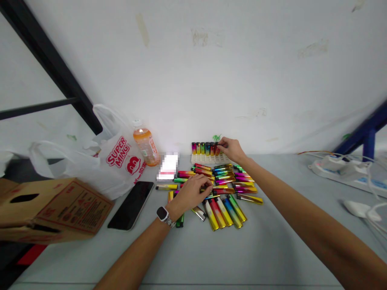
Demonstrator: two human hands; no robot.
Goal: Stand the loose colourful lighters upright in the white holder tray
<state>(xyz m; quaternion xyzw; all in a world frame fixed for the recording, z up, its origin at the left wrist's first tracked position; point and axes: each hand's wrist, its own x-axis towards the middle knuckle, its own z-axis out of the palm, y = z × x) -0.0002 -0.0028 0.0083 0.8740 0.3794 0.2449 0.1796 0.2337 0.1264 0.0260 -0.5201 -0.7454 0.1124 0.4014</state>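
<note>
A white rack with rows of holes (208, 160) stands against the wall, holding a row of shiny multicoloured lighters (202, 148) upright. At the right end of that row, my right hand (232, 149) pinches the top of a lighter, its body partly hidden by the fingers. My left hand (192, 191), wearing a watch (162, 214), hovers low over the loose lighters with its fingers curled together on a lighter, mostly hidden. Several loose lighters (244, 177) lie around it on the table. Nearer to me, a fanned group of lighters (225, 211) lies side by side.
To the left are a black phone (131, 206), a cardboard box (60, 209), a white plastic bag (121, 161) and an orange drink bottle (146, 144). A blurred-out white item (168, 166) lies beside the bottle. A power strip (338, 169) with cables sits at the right.
</note>
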